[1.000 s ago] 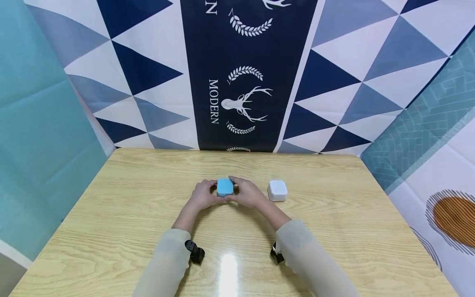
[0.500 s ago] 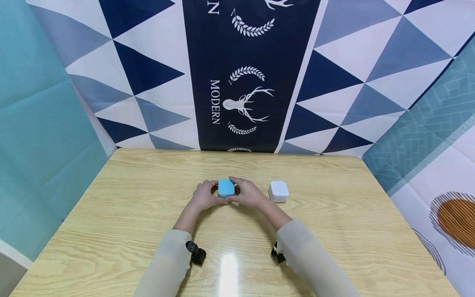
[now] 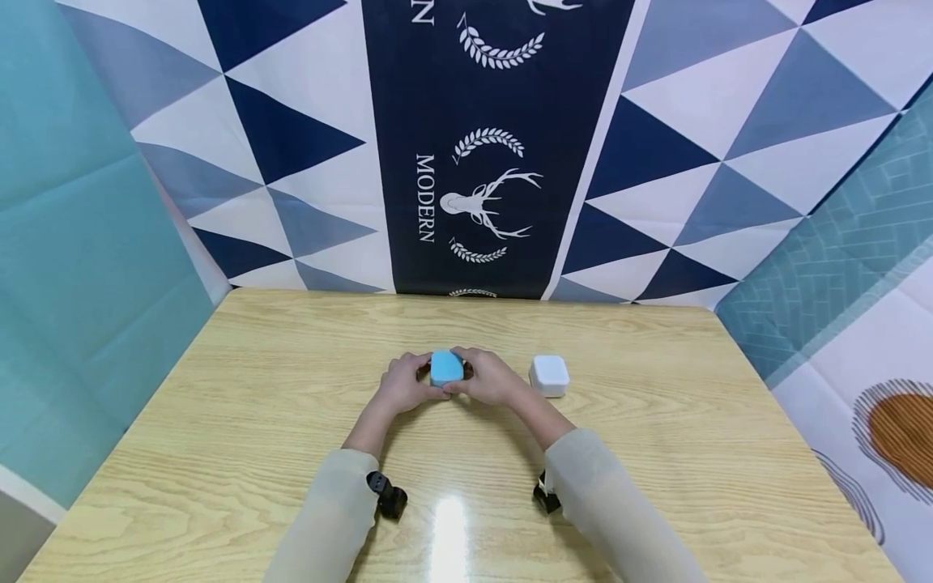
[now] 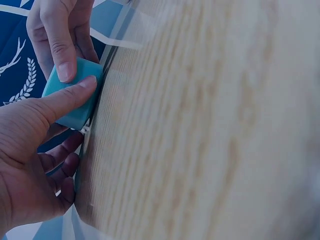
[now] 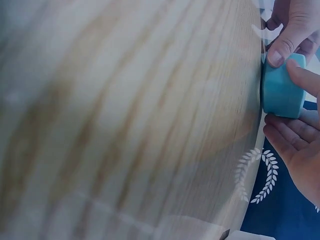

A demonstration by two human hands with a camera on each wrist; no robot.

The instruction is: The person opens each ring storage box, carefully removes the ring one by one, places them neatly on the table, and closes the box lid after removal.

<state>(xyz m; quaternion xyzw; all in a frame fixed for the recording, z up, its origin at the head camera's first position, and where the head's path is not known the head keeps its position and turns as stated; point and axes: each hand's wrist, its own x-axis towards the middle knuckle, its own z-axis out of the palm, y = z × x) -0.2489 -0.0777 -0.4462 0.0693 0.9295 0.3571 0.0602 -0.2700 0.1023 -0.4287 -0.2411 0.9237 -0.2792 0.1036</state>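
Observation:
A small light-blue block with rounded corners (image 3: 446, 367) sits on the wooden table, between both hands. My left hand (image 3: 403, 385) holds it from the left; in the left wrist view the thumb (image 4: 75, 95) lies on the block's near face. From the other side my right hand (image 3: 490, 377) grips it, fingers at the back and thumb in front. The thumbs nearly meet in the right wrist view, where the block (image 5: 281, 92) appears upright against the tabletop. Whether it has a lid cannot be made out.
A white block of similar shape (image 3: 550, 376) stands apart, right of the right hand. The wooden table (image 3: 291, 356) ends at a patterned cloth backdrop (image 3: 321, 162). Black wrist cameras, one of them left (image 3: 389, 495), hang below the sleeves.
Both hands stay on the blue block at nearly the same place on the table. The whole head view has shifted slightly; the white block has not moved.

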